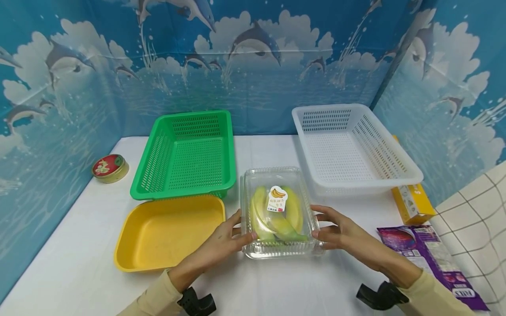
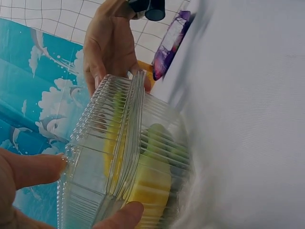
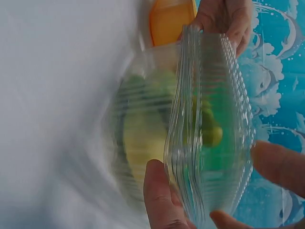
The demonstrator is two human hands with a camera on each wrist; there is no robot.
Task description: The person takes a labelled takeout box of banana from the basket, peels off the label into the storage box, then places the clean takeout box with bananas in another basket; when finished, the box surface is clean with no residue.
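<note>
A clear plastic clamshell box point(image 1: 272, 245) with its lid down sits on the white cloth in front of me, yellow bananas with greenish ends point(image 1: 293, 210) inside. On the lid is a white sticker point(image 1: 277, 198) with a banana picture. My left hand point(image 1: 221, 241) holds the box's left side, thumb at the near corner. From the right, my right hand point(image 1: 336, 230) grips the opposite side with thumb and fingers spread along it. Both wrist views show fingertips against the ribbed wall of the box point(image 2: 90, 162), around the rim where lid and base meet.
Behind on the left stands a green basket point(image 1: 231, 175), with a yellow tub point(image 1: 170, 237) before it and a round tin point(image 1: 110, 168) beside it. At back right is a white basket point(image 1: 363, 182). A yellow carton point(image 1: 413, 204) and purple bag point(image 1: 428, 259) lie right.
</note>
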